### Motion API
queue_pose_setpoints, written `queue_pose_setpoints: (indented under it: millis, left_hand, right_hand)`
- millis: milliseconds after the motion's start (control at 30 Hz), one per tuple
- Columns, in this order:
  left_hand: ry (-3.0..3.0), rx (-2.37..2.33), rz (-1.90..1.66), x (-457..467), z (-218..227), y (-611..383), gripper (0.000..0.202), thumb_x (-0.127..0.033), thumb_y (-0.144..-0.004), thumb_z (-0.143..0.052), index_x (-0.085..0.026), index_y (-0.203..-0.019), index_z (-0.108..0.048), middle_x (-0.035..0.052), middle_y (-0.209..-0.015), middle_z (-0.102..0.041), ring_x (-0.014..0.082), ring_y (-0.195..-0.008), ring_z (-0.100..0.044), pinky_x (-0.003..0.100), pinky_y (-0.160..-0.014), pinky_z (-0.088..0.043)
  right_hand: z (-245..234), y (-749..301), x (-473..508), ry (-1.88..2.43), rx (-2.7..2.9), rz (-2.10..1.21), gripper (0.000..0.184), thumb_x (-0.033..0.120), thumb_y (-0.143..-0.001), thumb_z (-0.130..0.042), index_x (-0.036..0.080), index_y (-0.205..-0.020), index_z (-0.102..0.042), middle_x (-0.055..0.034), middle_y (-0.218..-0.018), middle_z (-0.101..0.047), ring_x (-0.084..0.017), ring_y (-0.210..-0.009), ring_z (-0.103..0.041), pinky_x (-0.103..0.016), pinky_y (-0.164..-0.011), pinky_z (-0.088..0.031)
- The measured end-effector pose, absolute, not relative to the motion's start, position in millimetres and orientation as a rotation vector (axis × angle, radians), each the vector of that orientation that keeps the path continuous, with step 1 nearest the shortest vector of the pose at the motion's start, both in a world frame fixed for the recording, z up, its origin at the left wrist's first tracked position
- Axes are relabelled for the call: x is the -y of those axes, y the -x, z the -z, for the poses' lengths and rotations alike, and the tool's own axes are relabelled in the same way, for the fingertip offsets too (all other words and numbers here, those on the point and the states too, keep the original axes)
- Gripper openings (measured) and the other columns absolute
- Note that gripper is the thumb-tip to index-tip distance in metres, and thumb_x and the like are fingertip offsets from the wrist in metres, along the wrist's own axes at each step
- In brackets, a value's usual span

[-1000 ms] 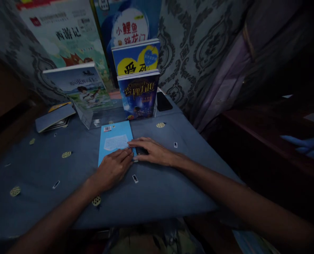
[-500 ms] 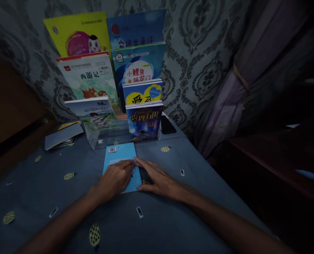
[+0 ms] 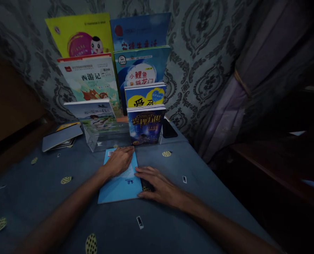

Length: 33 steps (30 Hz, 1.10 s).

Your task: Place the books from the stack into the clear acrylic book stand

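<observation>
A thin light-blue book lies back cover up on the blue patterned tablecloth, a barcode near its far left corner. My left hand rests on the book's far half, fingers bent and reaching its far edge. My right hand lies flat and open on the cloth, fingertips touching the book's right edge. Just beyond stands a clear stepped rack holding upright books, the nearest a dark blue one.
More books fill the rack's rear tiers against patterned wallpaper, among them a yellow one. A grey booklet stack lies at the left. A dark phone lies right of the rack. A purple curtain hangs at the right.
My left hand has slid forward along the light-blue book to its far edge, uncovering the near half. The right hand stayed at the book's right edge. The camera tilted up earlier.
</observation>
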<state>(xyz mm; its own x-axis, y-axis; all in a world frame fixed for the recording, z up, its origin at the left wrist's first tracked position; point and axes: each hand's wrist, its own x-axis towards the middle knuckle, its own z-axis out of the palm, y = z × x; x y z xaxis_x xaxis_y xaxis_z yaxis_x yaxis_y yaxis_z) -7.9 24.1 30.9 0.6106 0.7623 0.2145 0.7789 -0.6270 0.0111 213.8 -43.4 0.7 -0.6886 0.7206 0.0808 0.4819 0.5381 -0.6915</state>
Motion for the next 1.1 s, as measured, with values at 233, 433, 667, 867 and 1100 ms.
queue_pose_setpoints:
  millis: [233,433,667,867,1100]
  left_hand:
    - [2.621,1.606,0.217,-11.6,-33.7,62.5,0.042,-0.028,-0.098,-0.039,-0.016,-0.132,-0.060,0.0128,-0.140,-0.059,0.0286,-0.124,-0.059,0.042,-0.102,-0.050]
    - [2.592,1.729,0.238,-5.4,-34.3,85.0,0.044,-0.033,-0.099,-0.036,-0.017,-0.133,-0.060,0.0105,-0.141,-0.059,0.0270,-0.126,-0.059,0.039,-0.103,-0.049]
    - [2.573,1.626,0.345,-6.9,-25.1,86.5,0.044,-0.031,-0.098,-0.037,-0.014,-0.131,-0.061,0.0131,-0.137,-0.062,0.0283,-0.122,-0.061,0.042,-0.101,-0.051]
    - [2.578,1.644,0.298,-8.1,-21.2,89.4,0.043,-0.030,-0.098,-0.038,-0.014,-0.132,-0.060,0.0111,-0.139,-0.060,0.0257,-0.125,-0.059,0.040,-0.106,-0.047]
    - [2.585,1.658,0.289,-6.2,-21.9,87.1,0.046,-0.030,-0.098,-0.036,-0.011,-0.133,-0.059,0.0128,-0.141,-0.058,0.0269,-0.128,-0.056,0.041,-0.108,-0.045]
  right_hand:
    - [-5.9,-212.9,42.8,1.041,2.430,-0.941,0.073,0.063,-0.084,-0.064,0.029,-0.146,-0.047,-0.0085,-0.156,-0.042,-0.033,-0.145,-0.033,-0.058,-0.119,-0.023]
    - [-20.9,-201.7,29.8,1.005,2.530,-0.802,0.071,0.061,-0.085,-0.064,0.021,-0.142,-0.053,-0.0124,-0.151,-0.048,-0.033,-0.144,-0.036,-0.054,-0.118,-0.027]
    - [-14.8,-162.5,-36.2,0.968,2.582,-0.590,0.062,0.053,-0.095,-0.054,0.016,-0.145,-0.049,-0.0149,-0.153,-0.044,-0.031,-0.144,-0.037,-0.053,-0.118,-0.030]
    - [-4.0,-170.5,-53.1,0.900,2.515,-0.553,0.058,0.050,-0.096,-0.053,0.013,-0.141,-0.053,-0.0168,-0.149,-0.049,-0.030,-0.142,-0.041,-0.050,-0.117,-0.033]
    - [-3.4,-189.3,-11.7,0.843,2.519,-0.643,0.053,0.049,-0.096,-0.056,0.020,-0.140,-0.055,-0.0111,-0.149,-0.051,-0.028,-0.143,-0.040,-0.052,-0.118,-0.032]
